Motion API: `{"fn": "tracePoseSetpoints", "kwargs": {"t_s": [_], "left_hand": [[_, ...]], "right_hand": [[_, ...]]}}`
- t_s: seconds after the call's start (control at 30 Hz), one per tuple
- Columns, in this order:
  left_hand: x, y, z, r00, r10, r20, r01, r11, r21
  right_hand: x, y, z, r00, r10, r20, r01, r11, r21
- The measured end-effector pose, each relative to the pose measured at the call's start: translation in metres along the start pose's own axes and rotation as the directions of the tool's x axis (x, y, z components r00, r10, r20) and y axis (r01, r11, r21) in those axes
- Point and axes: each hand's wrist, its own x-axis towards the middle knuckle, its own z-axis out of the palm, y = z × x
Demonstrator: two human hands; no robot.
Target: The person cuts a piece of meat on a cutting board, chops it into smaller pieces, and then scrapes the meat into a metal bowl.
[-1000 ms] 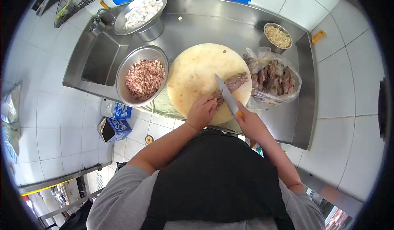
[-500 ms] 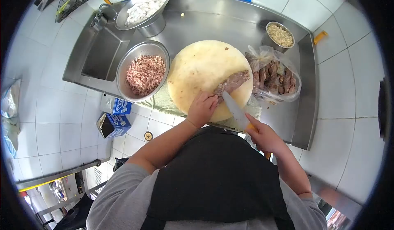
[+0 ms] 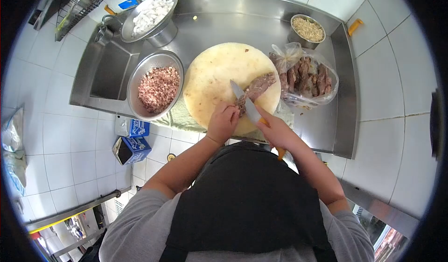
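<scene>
A long piece of dark cooked meat (image 3: 260,86) lies slantwise on the round cutting board (image 3: 210,70). My left hand (image 3: 223,122) has its fingers curled on the meat's near end, where small cut bits show. With my right hand (image 3: 277,132) I grip the yellow handle of a kitchen knife (image 3: 252,110). Its blade lies across the meat just right of my left fingertips, tip pointing away and to the left. Part of the meat's near end is hidden by the fingers and blade.
Left of the board stands a metal bowl (image 3: 132,82) of diced meat. Behind it, a colander (image 3: 125,31) holds white pieces. On the right are a plastic bag (image 3: 335,84) of meat chunks and a small bowl (image 3: 295,32) of shredded food. A sink basin (image 3: 112,77) is at left.
The knife and my right hand have moved left, and the blade now lies across the meat with its tip farther up the board. The whole view has shifted slightly.
</scene>
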Motion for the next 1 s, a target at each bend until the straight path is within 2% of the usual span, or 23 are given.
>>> {"fn": "tracePoseSetpoints", "kwargs": {"t_s": [0.07,0.2,0.27,0.4,0.47,0.5,0.57,0.6,0.63,0.67,0.7,0.77,1.0], "left_hand": [[-0.001,-0.001,-0.001,0.999,-0.043,0.005,0.043,0.999,0.017],[-0.004,-0.004,0.001,0.996,-0.085,0.010,0.085,0.996,-0.010],[-0.003,-0.004,0.001,0.998,-0.067,0.008,0.067,0.998,-0.013],[-0.002,-0.003,0.001,0.999,-0.049,0.014,0.048,0.998,0.045],[-0.003,-0.004,0.002,0.999,-0.035,0.017,0.034,0.998,0.055],[-0.003,-0.004,0.002,0.999,-0.034,0.019,0.033,0.998,0.052],[-0.002,-0.005,0.001,1.000,-0.007,0.024,0.005,0.999,0.046],[-0.003,-0.004,0.002,1.000,-0.013,0.022,0.012,0.999,0.044],[-0.003,-0.005,0.003,1.000,-0.010,0.013,0.009,0.999,0.045],[-0.004,-0.005,0.003,1.000,-0.010,0.003,0.010,0.999,0.047],[-0.003,-0.004,0.002,1.000,-0.019,-0.003,0.019,0.999,0.051],[-0.003,-0.002,0.001,1.000,-0.018,-0.007,0.018,1.000,0.013],[-0.003,-0.010,0.002,0.998,-0.065,0.009,0.065,0.998,0.019]], "right_hand": [[-0.028,-0.008,-0.014,0.995,0.054,0.084,-0.045,0.993,-0.105],[-0.052,0.017,-0.021,0.991,0.036,0.130,-0.016,0.988,-0.154],[-0.047,0.024,-0.013,0.998,-0.024,0.065,0.039,0.971,-0.235],[0.003,0.005,0.010,0.999,-0.034,0.001,0.033,0.968,-0.249],[0.030,0.012,0.025,0.985,-0.152,-0.086,0.131,0.969,-0.209],[0.039,0.028,0.032,0.985,-0.149,-0.089,0.128,0.970,-0.208],[0.052,0.060,0.039,0.854,-0.473,-0.218,0.369,0.845,-0.386],[0.038,0.057,0.033,0.857,-0.470,-0.213,0.368,0.846,-0.387],[0.015,0.040,0.021,0.951,-0.288,-0.116,0.241,0.919,-0.312],[-0.006,0.026,0.011,0.995,-0.096,0.001,0.093,0.963,-0.252],[-0.024,0.019,0.003,0.995,-0.097,0.011,0.096,0.962,-0.257],[-0.049,0.011,-0.006,0.995,0.047,0.086,-0.017,0.950,-0.312],[-0.008,0.006,0.027,0.995,0.098,0.035,-0.086,0.960,-0.265]]}}
